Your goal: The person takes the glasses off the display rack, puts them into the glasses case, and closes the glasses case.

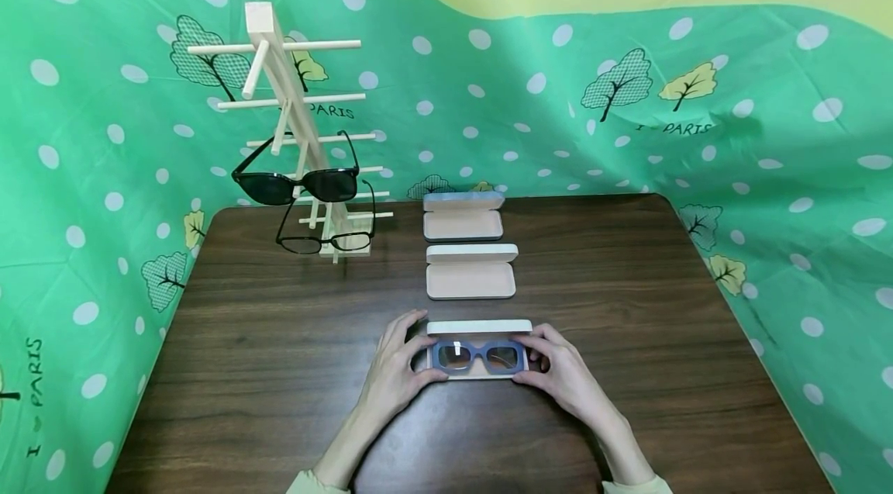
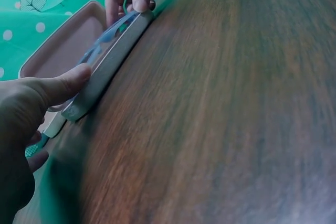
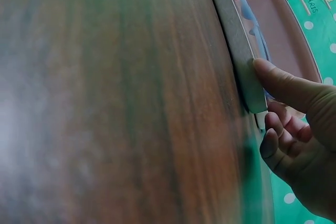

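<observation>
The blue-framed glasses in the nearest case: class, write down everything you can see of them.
The blue-framed glasses have a thick, rectangular frame that looks like plastic, with lightly tinted lenses and a small white tag at the bridge. They lie lenses up, lengthwise in the nearest open case, a pale hinged case on the dark wooden table. The left hand holds their left end and the right hand their right end, thumbs on the case's near edge. Their temples cannot be seen.
</observation>
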Tool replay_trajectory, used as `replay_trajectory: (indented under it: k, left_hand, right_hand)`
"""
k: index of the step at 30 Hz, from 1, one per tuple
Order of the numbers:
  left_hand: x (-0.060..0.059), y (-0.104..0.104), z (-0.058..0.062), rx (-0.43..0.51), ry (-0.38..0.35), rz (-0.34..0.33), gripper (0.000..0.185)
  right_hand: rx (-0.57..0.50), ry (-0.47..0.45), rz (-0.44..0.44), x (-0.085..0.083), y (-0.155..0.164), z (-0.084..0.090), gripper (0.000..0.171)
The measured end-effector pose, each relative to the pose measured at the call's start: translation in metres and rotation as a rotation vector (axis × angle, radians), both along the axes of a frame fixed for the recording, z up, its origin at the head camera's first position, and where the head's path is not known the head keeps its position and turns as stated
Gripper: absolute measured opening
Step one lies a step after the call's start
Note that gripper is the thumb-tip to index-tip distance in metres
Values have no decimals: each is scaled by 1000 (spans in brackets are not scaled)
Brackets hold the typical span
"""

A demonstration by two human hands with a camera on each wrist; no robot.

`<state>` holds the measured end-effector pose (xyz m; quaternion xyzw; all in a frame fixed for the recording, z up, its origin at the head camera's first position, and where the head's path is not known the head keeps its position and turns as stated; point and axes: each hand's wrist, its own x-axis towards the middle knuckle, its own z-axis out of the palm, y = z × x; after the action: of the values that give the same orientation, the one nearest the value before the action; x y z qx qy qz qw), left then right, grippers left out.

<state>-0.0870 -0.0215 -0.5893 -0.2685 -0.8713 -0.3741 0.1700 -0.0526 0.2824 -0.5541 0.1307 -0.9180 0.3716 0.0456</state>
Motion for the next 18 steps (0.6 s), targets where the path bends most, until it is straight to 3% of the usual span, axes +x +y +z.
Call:
replay_trajectory:
  k: [10, 18]
  left_hand:
    - [1, -3, 1, -38, -86, -5, 59]
    - [1, -4, 3, 21, -117, 11, 53]
  right_hand:
    - [22, -51, -19, -1, 2, 0, 54]
    - [13, -32, 3, 0, 5, -1, 52]
